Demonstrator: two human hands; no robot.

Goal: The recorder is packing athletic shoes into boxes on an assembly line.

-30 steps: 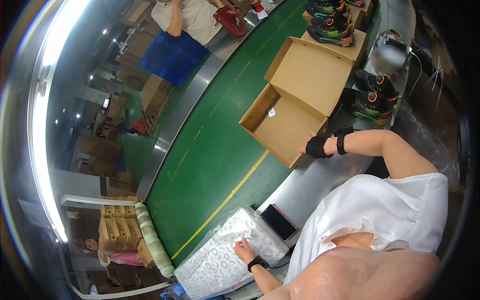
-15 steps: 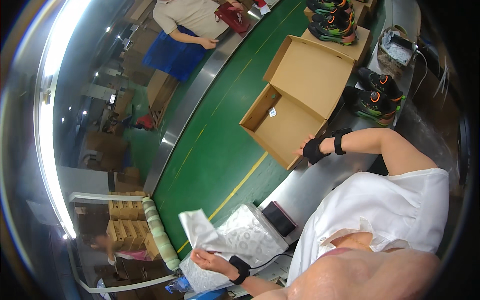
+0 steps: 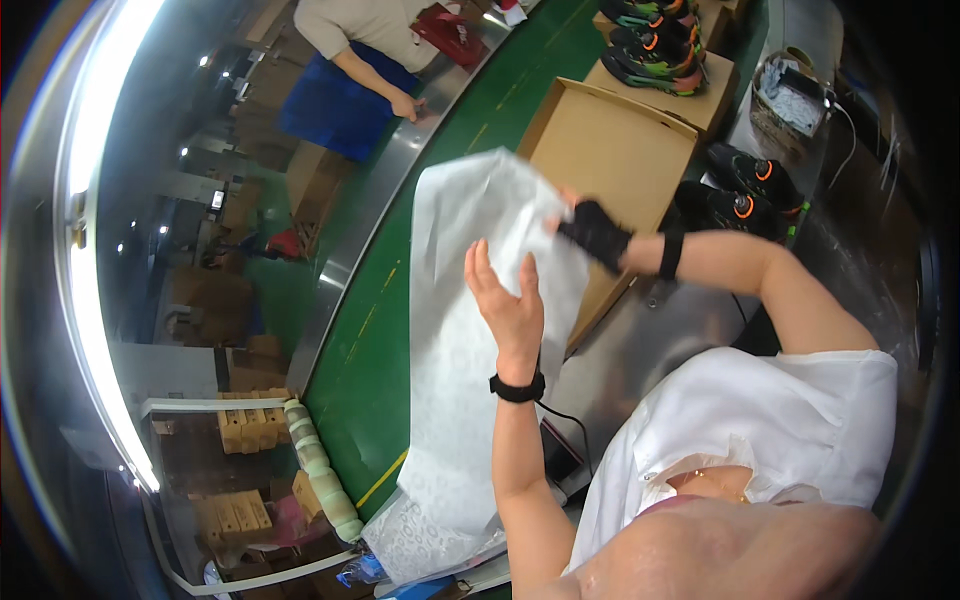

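A large white sheet of wrapping paper (image 3: 455,240) with a faint pattern is spread over the near part of an open brown cardboard shoebox (image 3: 625,140), hiding much of its inside. My left hand (image 3: 510,305) is raised over the sheet, fingers apart and holding nothing, with a black band on the wrist. At the sheet's right edge is my right hand (image 3: 592,235), in a black fingerless glove; its fingertips are blurred but seem closed on the paper. The sheet's lower end lies over a stack of patterned paper in clear plastic (image 3: 420,545).
Black shoes with orange and green trim (image 3: 735,195) stand right of the box; several more (image 3: 655,60) sit on a brown box at the back. Beyond the green conveyor belt (image 3: 350,355) is another person's hand (image 3: 405,105). A basket (image 3: 790,100) stands at the right.
The sheet has been drawn up from the stack and spread across the box. My left hand moved up and let go of it; my right hand left the box's edge for the paper.
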